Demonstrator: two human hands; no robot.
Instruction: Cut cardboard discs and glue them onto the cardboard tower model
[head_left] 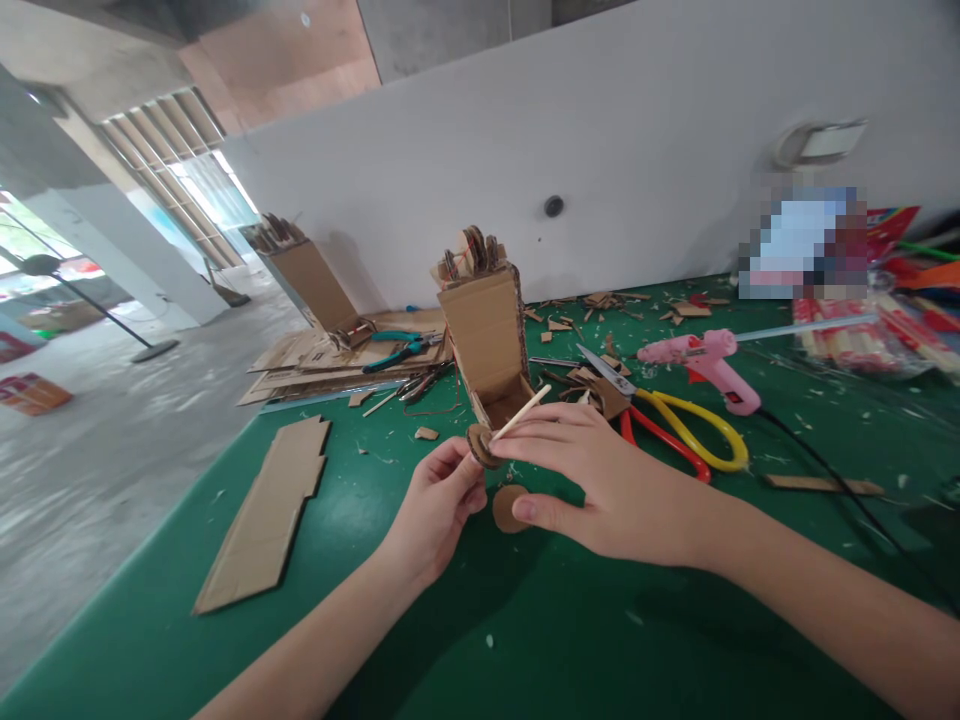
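My left hand (pixel 448 490) is closed, pinching a small round cardboard disc (pixel 480 447) at its edge. A thin wooden stick (pixel 531 407) slants up from the disc's face. My right hand (pixel 592 475) stretches its fingers along the stick, the fingertips touching it near the disc. The right thumb stands apart from the fingers, over a flat cardboard circle (pixel 509 507) on the green table. Right behind my hands stands an upright cardboard box form (pixel 486 335) with layered finger-like cardboard pieces (pixel 474 250) on top.
Red-and-yellow-handled scissors (pixel 675 425) and a pink glue gun (pixel 701 362) lie at right, among cardboard scraps. Teal-handled pliers (pixel 397 350) rest by stacked cardboard (pixel 281 375) at left, with a second box form (pixel 315 285) behind. A cut cardboard panel (pixel 262 515) lies near the table's left edge.
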